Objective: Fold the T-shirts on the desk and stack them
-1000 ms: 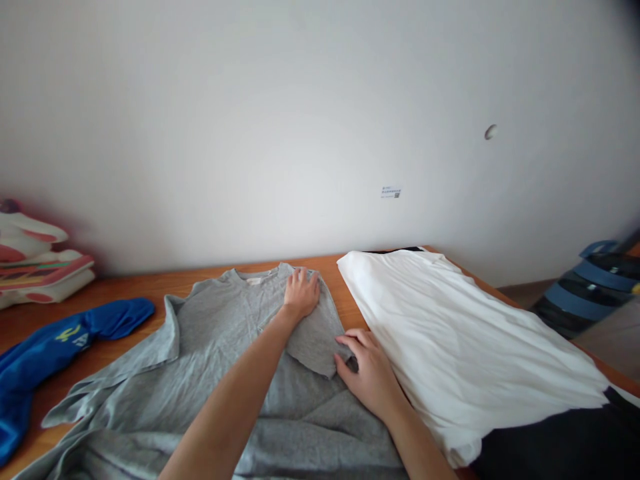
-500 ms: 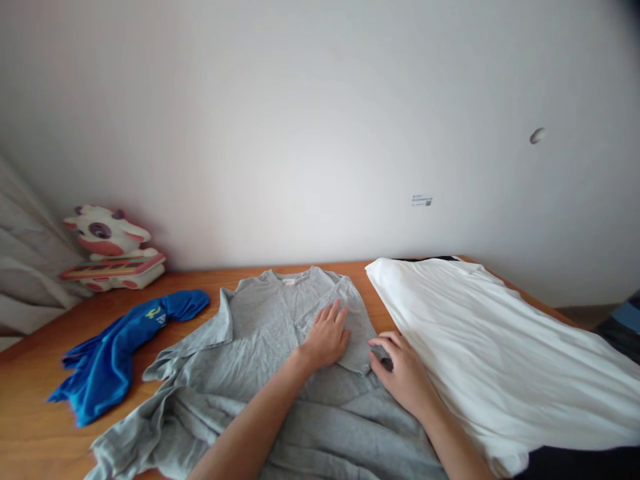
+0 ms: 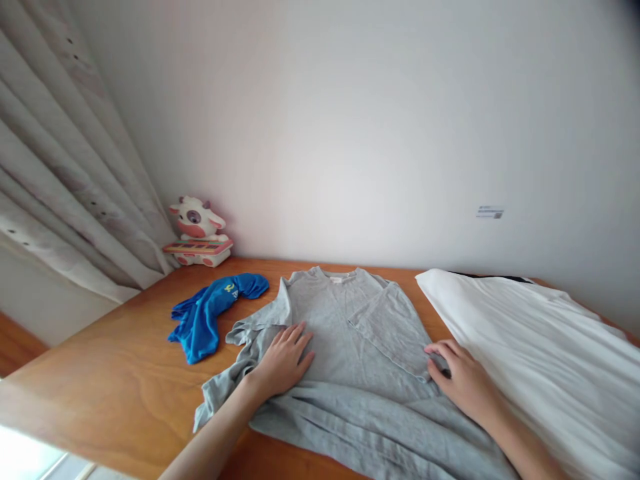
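grey t-shirt (image 3: pixel 325 320), likely steadied by your spread left hand (image 3: pixel 283 360), collar (image 3: pixel 340 275) toward the far desk edge (image 3: pixel 274 265); whether your right hand (image 3: pixel 466 381) pinches the sleeve (image 3: pixel 395 327), unclear

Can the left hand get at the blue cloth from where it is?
Probably yes: the left hand lies open on the grey shirt, and the blue cloth is farther back to its left, with nothing on top of it. Only the shirt's low-lying sleeve seems to lie between them.

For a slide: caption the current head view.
Left hand on gray shirt, right hand at its sleeve, blue cloth off to one side.
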`<state>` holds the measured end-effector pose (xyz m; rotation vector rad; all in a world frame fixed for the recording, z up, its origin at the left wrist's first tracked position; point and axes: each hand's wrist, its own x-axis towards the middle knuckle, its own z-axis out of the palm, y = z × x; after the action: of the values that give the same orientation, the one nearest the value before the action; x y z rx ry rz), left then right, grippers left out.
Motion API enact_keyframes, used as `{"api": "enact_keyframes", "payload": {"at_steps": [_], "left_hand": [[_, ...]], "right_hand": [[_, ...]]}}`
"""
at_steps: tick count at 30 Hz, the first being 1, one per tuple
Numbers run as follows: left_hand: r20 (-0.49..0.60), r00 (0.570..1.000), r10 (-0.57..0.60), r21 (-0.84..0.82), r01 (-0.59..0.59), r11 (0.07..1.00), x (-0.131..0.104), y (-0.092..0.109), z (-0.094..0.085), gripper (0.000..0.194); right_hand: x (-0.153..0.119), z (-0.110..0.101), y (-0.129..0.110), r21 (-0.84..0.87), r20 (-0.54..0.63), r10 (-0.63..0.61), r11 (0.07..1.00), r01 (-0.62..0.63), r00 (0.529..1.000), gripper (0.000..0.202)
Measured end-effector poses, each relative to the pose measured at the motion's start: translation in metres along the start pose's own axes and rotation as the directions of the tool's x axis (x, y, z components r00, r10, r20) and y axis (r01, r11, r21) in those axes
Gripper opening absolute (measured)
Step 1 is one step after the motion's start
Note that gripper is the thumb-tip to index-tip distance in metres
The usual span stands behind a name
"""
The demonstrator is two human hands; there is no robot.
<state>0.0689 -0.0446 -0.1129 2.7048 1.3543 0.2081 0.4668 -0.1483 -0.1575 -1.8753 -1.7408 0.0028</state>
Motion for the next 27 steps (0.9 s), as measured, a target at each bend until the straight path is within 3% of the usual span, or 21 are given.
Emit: {"api": "enact_keyframes", "payload": {"at_steps": [4, 7, 10, 15, 19, 22, 27], "left_hand": [[-0.035, 0.999, -0.02, 0.023, 0.021, 1.0, 0.017, -0.006, -0.035, 0.031], [-0.105, 0.985, -0.14, 0.089, 0.149, 0.985, 0.023, -0.026, -0.049, 0.04], [-0.11, 0.945, -0.309, 0.111, 0.32, 0.941, 0.02, -0.047, -0.039, 0.045], [-0.172, 0.901, -0.398, -0.132, 0.379, 0.916, 0.017, -0.071, -0.011, 0.031], [-0.24, 0.82, -0.52, -0.519, 0.344, 0.782, 0.019, -0.093, -0.01, 0.024], [-0.278, 0.741, -0.611, -0.694, 0.285, 0.661, 0.019, -0.117, -0.016, 0.027], [-0.313, 0.565, -0.763, -0.893, 0.1, 0.439, 0.019, -0.153, -0.017, 0.055]], "right_hand": [[0.014, -0.001, -0.002, -0.21, 0.127, 0.087, 0.976, -0.059, 0.988, 0.014], [0.027, -0.003, -0.014, -0.369, 0.184, 0.161, 0.926, -0.084, 0.97, 0.009], [0.046, 0.002, -0.04, -0.41, 0.119, 0.144, 0.908, -0.084, 0.982, 0.01], [0.086, 0.04, -0.113, -0.123, -0.034, -0.066, 0.991, 0.061, 0.997, 0.022], [0.108, 0.091, -0.182, 0.006, -0.042, -0.245, 0.969, 0.245, 0.969, 0.023], [0.113, 0.125, -0.222, 0.061, -0.001, -0.323, 0.944, 0.323, 0.946, 0.032], [0.111, 0.159, -0.249, 0.037, 0.142, -0.331, 0.943, 0.329, 0.933, 0.048]]}}
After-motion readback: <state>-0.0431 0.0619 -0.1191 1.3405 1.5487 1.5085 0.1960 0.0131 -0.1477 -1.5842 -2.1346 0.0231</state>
